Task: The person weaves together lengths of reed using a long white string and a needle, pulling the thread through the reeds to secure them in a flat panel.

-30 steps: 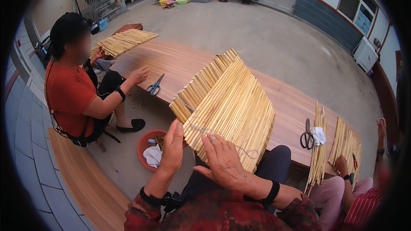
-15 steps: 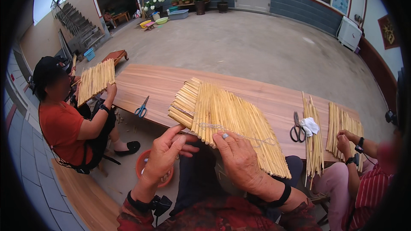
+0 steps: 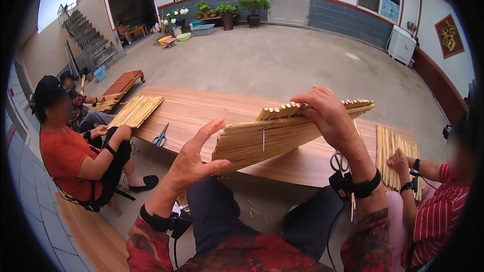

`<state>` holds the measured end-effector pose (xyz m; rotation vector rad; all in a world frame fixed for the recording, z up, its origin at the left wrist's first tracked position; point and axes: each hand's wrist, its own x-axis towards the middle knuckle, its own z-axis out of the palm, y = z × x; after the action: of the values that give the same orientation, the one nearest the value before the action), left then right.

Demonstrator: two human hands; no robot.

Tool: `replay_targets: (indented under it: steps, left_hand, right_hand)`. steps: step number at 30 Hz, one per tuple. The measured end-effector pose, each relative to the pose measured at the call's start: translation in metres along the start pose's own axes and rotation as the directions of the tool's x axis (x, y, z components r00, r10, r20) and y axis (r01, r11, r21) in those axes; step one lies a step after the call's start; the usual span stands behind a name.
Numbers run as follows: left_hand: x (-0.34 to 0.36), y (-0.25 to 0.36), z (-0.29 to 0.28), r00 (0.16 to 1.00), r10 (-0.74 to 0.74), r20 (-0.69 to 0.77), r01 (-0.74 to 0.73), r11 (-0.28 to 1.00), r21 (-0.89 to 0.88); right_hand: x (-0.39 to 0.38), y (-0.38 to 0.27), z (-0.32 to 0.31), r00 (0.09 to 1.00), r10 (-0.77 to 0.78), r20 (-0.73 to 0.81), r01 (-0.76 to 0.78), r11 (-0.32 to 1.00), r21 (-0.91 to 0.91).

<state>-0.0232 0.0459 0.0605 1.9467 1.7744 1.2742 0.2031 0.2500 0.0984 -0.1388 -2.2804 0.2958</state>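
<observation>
A mat of pale yellow stalks (image 3: pixel 242 153), laid side by side, is raised above my lap and tilted. Cut stalk ends show along its top edge. A thin, silvery, needle-like piece (image 3: pixel 263 140) stands out against its face. My right hand (image 3: pixel 333 118) grips the top edge, fingers curled over the stalk ends. My left hand (image 3: pixel 194 156) is at the mat's left end with thumb and fingers spread apart. The thumb overlaps the lower left corner, and the index finger comes close to the upper one.
A long wooden table (image 3: pixel 201 100) stands before me, with blue-handled scissors (image 3: pixel 161 137) on the left and black scissors (image 3: pixel 339 161) on the right. Co-workers sit on both sides with stalk mats (image 3: pixel 136 111). Cut stalk bits (image 3: pixel 254 210) lie on the ground.
The mat has been lifted and tipped up, so its stalk ends now show on top. My right hand has risen to the top edge, and my left hand has spread.
</observation>
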Motion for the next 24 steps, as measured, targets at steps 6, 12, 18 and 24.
replay_targets:
  steps: [6, 12, 18, 24]
  left_hand:
    - [0.026, 0.017, 0.017, 0.996, -0.084, 0.013, 0.082, 0.921, -0.381]
    - [0.011, 0.014, 0.021, 0.968, -0.194, -0.159, 0.128, 0.926, -0.355]
    - [-0.002, -0.005, 0.025, 0.924, -0.276, -0.264, 0.096, 0.837, -0.538]
    - [-0.011, -0.018, 0.032, 0.841, -0.429, -0.33, 0.082, 0.704, -0.705]
  right_hand:
    - [0.025, 0.002, 0.004, 0.989, -0.073, 0.126, 0.077, 0.997, -0.031]
    - [0.04, 0.004, 0.031, 0.986, -0.167, -0.027, 0.166, 0.986, -0.028]
    - [0.033, -0.005, 0.066, 0.871, -0.352, -0.342, 0.291, 0.932, -0.217]
    - [0.016, -0.02, 0.123, 0.905, -0.345, -0.249, 0.366, 0.93, 0.041]
